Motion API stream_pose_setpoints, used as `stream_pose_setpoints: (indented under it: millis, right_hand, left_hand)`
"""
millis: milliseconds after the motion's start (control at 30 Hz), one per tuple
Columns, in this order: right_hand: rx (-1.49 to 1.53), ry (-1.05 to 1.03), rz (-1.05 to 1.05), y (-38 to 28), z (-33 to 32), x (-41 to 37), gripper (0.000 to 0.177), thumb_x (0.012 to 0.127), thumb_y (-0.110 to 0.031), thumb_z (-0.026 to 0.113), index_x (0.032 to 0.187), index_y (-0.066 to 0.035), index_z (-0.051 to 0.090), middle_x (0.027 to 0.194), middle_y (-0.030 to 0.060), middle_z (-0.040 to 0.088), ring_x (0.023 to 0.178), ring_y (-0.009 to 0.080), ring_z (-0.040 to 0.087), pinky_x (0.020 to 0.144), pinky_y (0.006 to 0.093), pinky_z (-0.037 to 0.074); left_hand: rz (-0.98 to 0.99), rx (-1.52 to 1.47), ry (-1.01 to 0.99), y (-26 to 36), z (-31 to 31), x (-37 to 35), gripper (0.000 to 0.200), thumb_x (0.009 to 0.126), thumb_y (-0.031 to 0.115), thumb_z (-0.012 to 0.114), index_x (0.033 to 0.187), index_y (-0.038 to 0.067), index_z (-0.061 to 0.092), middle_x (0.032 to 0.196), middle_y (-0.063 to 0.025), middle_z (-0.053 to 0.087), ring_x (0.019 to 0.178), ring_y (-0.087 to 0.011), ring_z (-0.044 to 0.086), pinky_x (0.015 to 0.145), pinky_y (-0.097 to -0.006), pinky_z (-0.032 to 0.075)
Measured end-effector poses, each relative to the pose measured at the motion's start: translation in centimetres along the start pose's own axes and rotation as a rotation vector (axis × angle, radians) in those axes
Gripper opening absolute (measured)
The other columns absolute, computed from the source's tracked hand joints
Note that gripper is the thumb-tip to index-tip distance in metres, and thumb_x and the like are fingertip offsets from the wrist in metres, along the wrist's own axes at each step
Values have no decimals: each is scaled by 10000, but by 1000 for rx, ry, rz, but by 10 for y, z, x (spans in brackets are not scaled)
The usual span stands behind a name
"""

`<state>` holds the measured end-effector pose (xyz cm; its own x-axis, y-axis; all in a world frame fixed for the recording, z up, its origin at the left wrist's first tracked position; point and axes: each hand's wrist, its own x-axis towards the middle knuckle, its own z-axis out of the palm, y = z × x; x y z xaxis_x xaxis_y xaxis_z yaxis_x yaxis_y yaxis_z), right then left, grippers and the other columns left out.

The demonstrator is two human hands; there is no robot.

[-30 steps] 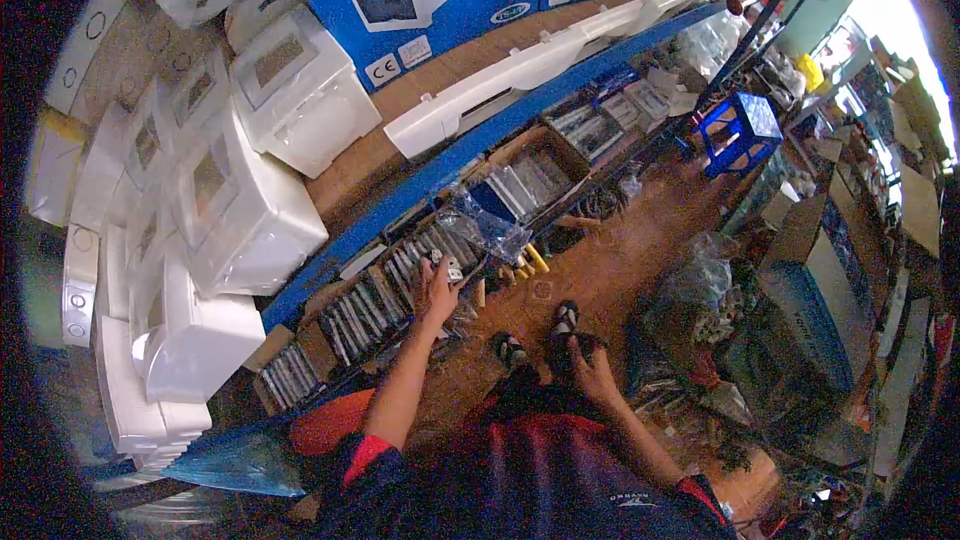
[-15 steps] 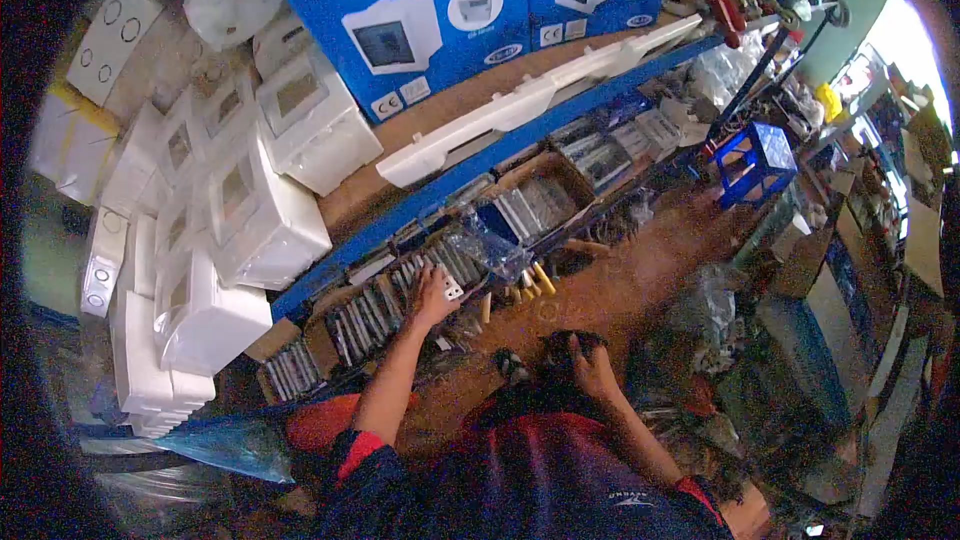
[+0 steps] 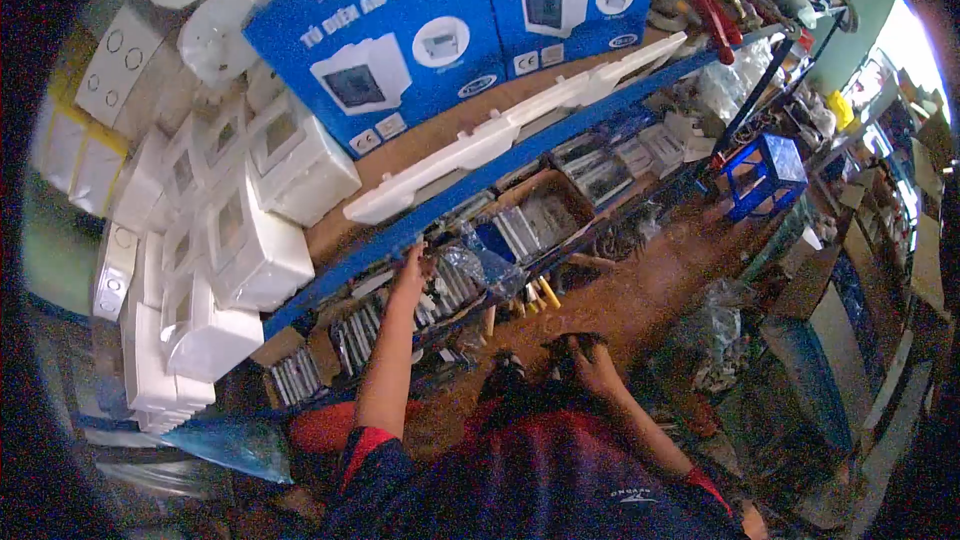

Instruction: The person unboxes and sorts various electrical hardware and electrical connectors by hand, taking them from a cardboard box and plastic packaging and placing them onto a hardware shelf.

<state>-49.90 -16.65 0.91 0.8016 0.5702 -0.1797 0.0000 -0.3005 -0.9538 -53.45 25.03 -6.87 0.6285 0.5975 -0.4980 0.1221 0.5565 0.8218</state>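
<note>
In the head view, the left hand (image 3: 412, 268) has been shifted from the near side of the tightly packed row of slim, grey-and-white rectangular pieces (image 3: 358, 332) towards its far edge, close under the blue painted metal beam (image 3: 335, 270). The small white piece visible at its fingertips in the earlier pictures can no longer be made out there, and where it lies cannot be told. By this, the back of the row is judged to be what is now being reached. Whether these fingers are closed on anything cannot be told. The right hand (image 3: 598, 370) is held low beside a blurred dark object (image 3: 590, 341); its thumb seems laid against it, but its grasp cannot be confirmed. Beside the row, a crumpled, glossy clear plastic bag (image 3: 487, 265) is spread in wrinkled folds, with smooth yellow cylindrical sticks (image 3: 549, 293) nearby. Above the beam, a long white moulded plastic strip (image 3: 430, 180) is laid along the shelf edge, and boxy white plastic enclosures (image 3: 255, 250) with windowed fronts are stacked beside flat-faced, printed blue cartons (image 3: 460, 40).
</note>
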Motion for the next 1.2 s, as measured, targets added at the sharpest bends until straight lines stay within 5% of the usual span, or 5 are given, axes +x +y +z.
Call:
stream_pose_setpoints:
  millis: [300, 533, 800, 1100, 1200]
  right_hand:
    - [279, -31, 161, 81, 33, 56, 286, 906, -242, 547, 1087, -23, 511, 934, 52, 602, 813, 156, 576, 720, 283, 477]
    - [348, -7, 182, 150, 107, 124, 410, 808, -257, 684, 1078, -33, 472, 914, 67, 609, 764, 156, 597, 643, 303, 505]
    - [427, 189, 209, 17, 72, 91, 367, 792, -249, 703, 1014, -5, 542, 823, 53, 616, 696, 143, 584, 632, 292, 478]
    - [882, 132, 304, -20, 43, 66, 226, 821, -211, 667, 897, -8, 603, 780, 42, 629, 669, 131, 588, 572, 269, 470]
    - [623, 104, 141, 0, 40, 67, 210, 823, -197, 663, 899, -10, 605, 808, 58, 637, 676, 145, 599, 582, 285, 484]
  left_hand:
    - [2, 336, 152, -4, -1, 66, 442, 788, 384, 645, 1122, 112, 544, 1074, -67, 578, 940, -197, 560, 770, -372, 456]
    - [-68, 392, -165, -4, 21, 35, 450, 790, 321, 658, 1162, 97, 542, 1127, -59, 562, 1035, -224, 522, 871, -387, 426]
    - [-270, 565, -400, 19, 36, -31, 281, 759, 362, 659, 924, 136, 635, 876, 32, 601, 851, -100, 541, 731, -298, 430]
    - [-230, 306, -471, 57, 60, -95, 583, 781, 352, 688, 1192, -3, 475, 1243, -76, 457, 1103, -192, 488, 826, -383, 489]
    - [-255, 223, -500, 57, 63, -115, 617, 773, 319, 699, 1212, -26, 437, 1293, -100, 406, 1118, -202, 481, 850, -392, 489]
